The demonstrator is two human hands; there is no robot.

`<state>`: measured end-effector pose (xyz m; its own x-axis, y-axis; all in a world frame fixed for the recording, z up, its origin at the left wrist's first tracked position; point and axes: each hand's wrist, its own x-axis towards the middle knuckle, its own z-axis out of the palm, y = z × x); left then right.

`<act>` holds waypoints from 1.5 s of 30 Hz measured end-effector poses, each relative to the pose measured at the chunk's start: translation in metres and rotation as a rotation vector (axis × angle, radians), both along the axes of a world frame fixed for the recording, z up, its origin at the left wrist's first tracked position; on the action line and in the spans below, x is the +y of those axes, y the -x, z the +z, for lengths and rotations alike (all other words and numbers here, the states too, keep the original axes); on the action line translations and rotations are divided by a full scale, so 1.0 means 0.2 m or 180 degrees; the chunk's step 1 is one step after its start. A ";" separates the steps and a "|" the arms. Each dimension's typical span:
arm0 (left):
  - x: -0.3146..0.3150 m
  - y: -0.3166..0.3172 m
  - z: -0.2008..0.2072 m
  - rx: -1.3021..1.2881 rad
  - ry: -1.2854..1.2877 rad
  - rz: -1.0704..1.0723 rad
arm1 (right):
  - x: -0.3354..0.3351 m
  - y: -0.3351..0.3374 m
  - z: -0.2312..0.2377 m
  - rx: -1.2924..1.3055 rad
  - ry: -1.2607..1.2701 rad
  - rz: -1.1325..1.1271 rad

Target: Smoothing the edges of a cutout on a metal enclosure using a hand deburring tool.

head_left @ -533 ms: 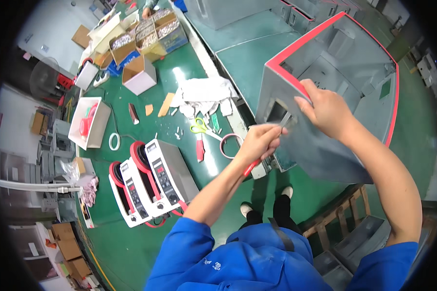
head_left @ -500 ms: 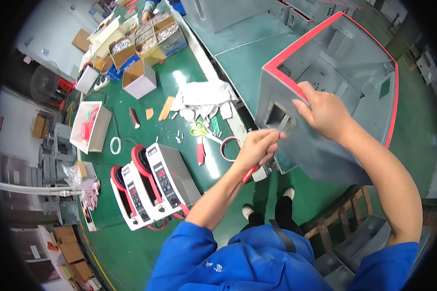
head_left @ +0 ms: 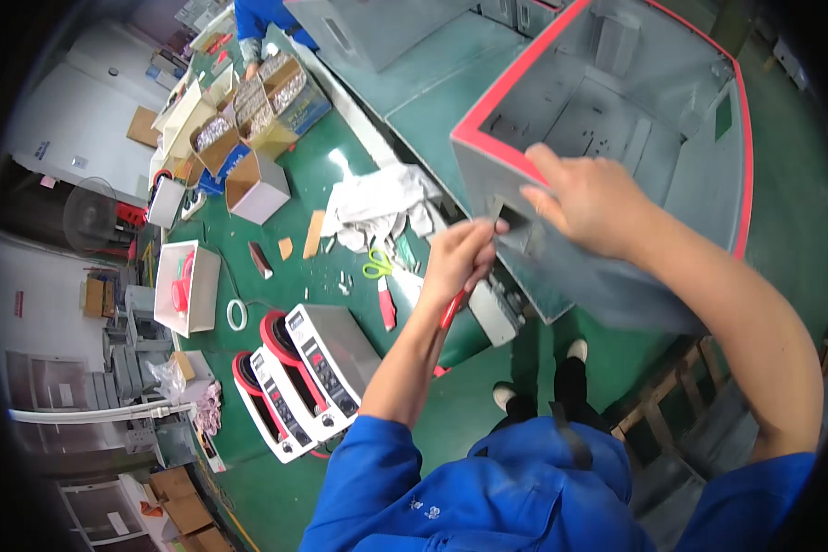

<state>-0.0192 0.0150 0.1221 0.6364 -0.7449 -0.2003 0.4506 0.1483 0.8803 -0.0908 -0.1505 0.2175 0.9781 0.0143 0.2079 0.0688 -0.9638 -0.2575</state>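
My left hand [head_left: 462, 258] is closed round a slim tool with a red handle [head_left: 451, 310]; its kind is unclear. The fingertips are pinched at the left edge of a small rectangular opening [head_left: 513, 219] in a large grey metal cabinet [head_left: 488, 170]. Red strip [head_left: 499, 112] runs along the cabinet's open rim. My right hand [head_left: 598, 202] grips that rim above the opening, thumb outside, fingers over the edge. The cabinet stands tilted at the bench's right end, its lower side blurred.
On the green bench lie white cloths [head_left: 377, 204], green-handled scissors [head_left: 377, 264], a red-handled tool [head_left: 386, 304] and two tape dispensers [head_left: 322, 359]. Boxes of small parts [head_left: 271, 101] stand farther back, near another person's blue sleeve [head_left: 265, 17]. A wooden pallet [head_left: 658, 419] is at lower right.
The view has shifted, moving the cabinet and both hands left and up in the picture. The metal blade seen earlier at my left fingertips hardly shows now. Both grips stay.
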 end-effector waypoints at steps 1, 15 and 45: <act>0.05 0.04 0.01 0.0016 -0.0109 0.0026 | 0.01 0.01 0.00 0.0048 -0.0015 -0.0018; 0.03 0.00 0.03 -0.0135 -0.0275 0.0064 | 0.02 0.00 0.02 0.0232 -0.0136 0.0013; 0.15 0.06 0.03 -0.0349 -0.0516 0.0081 | 0.02 -0.02 -0.01 0.0138 -0.0378 0.0097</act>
